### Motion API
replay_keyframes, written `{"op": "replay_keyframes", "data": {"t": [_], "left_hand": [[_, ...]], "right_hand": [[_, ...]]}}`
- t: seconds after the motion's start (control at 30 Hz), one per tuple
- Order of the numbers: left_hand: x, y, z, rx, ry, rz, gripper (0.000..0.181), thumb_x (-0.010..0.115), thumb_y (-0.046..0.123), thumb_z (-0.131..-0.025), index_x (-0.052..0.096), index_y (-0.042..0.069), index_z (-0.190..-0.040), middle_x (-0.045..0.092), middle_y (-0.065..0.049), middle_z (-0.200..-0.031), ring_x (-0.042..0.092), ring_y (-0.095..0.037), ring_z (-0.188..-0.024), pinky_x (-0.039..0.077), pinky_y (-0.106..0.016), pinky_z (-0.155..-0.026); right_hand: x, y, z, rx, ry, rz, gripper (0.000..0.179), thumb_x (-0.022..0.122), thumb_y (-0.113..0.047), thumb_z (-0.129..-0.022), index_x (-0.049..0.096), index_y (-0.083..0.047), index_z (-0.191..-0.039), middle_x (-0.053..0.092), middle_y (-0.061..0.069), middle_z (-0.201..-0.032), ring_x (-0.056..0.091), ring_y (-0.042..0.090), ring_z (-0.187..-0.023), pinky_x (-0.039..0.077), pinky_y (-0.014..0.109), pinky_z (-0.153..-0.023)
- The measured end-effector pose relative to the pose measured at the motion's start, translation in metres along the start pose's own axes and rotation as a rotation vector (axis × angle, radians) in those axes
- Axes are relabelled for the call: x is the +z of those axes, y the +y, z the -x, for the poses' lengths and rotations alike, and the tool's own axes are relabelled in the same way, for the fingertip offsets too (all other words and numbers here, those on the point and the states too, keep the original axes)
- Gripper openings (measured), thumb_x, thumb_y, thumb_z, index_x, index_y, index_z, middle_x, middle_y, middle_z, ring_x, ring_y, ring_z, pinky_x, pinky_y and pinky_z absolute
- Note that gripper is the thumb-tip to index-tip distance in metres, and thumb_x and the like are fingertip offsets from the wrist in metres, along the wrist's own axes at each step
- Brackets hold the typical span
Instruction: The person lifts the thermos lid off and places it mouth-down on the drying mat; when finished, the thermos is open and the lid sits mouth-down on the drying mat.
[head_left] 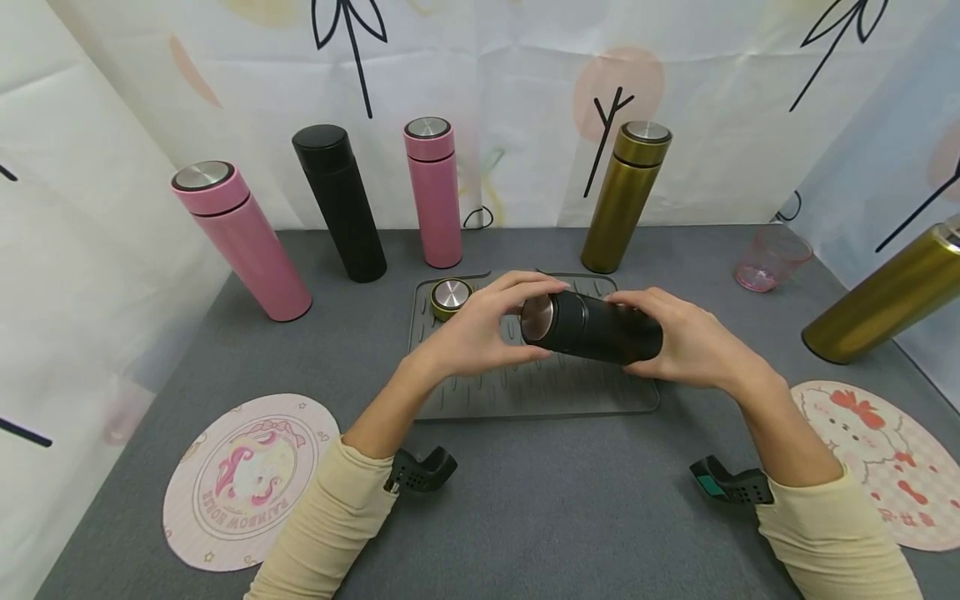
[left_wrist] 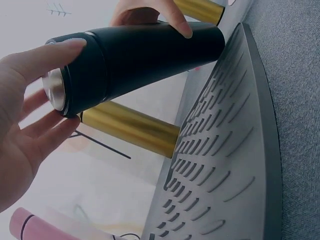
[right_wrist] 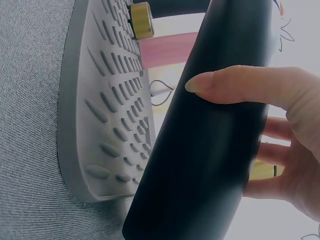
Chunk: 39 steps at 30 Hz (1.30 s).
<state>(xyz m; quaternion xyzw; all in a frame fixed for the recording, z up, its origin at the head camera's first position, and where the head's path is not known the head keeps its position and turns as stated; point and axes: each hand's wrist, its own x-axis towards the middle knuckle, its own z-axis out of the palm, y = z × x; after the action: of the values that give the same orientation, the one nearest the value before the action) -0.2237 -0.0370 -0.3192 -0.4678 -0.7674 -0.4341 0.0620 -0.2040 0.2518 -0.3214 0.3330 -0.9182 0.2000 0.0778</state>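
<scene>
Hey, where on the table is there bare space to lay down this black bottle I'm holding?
The grey drying mat lies bare below the black bottle, apart from the gold lid at its far left corner. Bare cloth also runs between the two round coasters. The back row of upright flasks is crowded.

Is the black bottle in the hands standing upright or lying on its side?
On its side. The black bottle is held horizontally above the grey mat, left hand at the lid end, right hand around the body.
</scene>
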Motion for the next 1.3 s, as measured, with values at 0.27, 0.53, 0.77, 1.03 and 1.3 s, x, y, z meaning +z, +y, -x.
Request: {"op": "replay_keyframes", "data": {"t": [0.27, 0.53, 0.77, 1.03, 1.3], "left_hand": [[0.001, 0.005, 0.0, -0.128, 0.031, 0.078, 0.071, 0.083, 0.014, -0.075, 0.05, 0.007, -0.137, 0.046, -0.006, -0.131, 0.045, -0.011, -0.117, 0.049, -0.023, -0.085], [-0.001, 0.0, 0.001, -0.007, -0.129, -0.028, 0.075, 0.08, -0.003, -0.073, 0.046, 0.007, -0.139, 0.037, -0.008, -0.145, 0.031, -0.012, -0.132, 0.04, -0.028, -0.096], [-0.001, 0.002, 0.001, -0.023, -0.085, -0.02, 0.071, 0.08, -0.005, -0.071, 0.052, 0.008, -0.135, 0.044, -0.007, -0.138, 0.04, -0.013, -0.123, 0.046, -0.026, -0.087], [-0.002, 0.007, 0.001, -0.177, 0.055, 0.122, 0.072, 0.082, 0.008, -0.074, 0.05, 0.009, -0.138, 0.048, -0.005, -0.129, 0.046, -0.012, -0.114, 0.05, -0.027, -0.086], [-0.004, 0.01, 0.001, -0.248, 0.163, 0.191, 0.072, 0.081, 0.009, -0.076, 0.047, 0.011, -0.14, 0.048, -0.005, -0.131, 0.051, -0.015, -0.113, 0.049, -0.027, -0.087]], "right_hand": [[0.0, 0.0, 0.0, 0.008, -0.003, 0.0, 0.083, 0.089, -0.006, -0.058, 0.05, -0.009, -0.131, 0.056, 0.01, -0.109, 0.055, 0.027, -0.099, 0.049, 0.054, -0.075], [0.0, 0.0, 0.0, 0.01, -0.025, 0.005, 0.082, 0.089, -0.006, -0.059, 0.051, -0.008, -0.131, 0.057, 0.012, -0.111, 0.056, 0.03, -0.099, 0.05, 0.055, -0.075], [0.0, 0.0, 0.001, 0.019, -0.031, 0.0, 0.083, 0.089, -0.005, -0.059, 0.05, -0.009, -0.132, 0.056, 0.011, -0.112, 0.056, 0.029, -0.1, 0.049, 0.054, -0.076], [-0.001, 0.0, 0.0, 0.047, 0.01, 0.007, 0.083, 0.089, -0.006, -0.059, 0.05, -0.009, -0.132, 0.056, 0.013, -0.112, 0.055, 0.03, -0.101, 0.048, 0.056, -0.077], [-0.003, 0.004, 0.0, 0.081, 0.06, -0.006, 0.084, 0.089, -0.004, -0.059, 0.048, -0.006, -0.132, 0.054, 0.018, -0.115, 0.053, 0.035, -0.103, 0.046, 0.059, -0.079]]}}
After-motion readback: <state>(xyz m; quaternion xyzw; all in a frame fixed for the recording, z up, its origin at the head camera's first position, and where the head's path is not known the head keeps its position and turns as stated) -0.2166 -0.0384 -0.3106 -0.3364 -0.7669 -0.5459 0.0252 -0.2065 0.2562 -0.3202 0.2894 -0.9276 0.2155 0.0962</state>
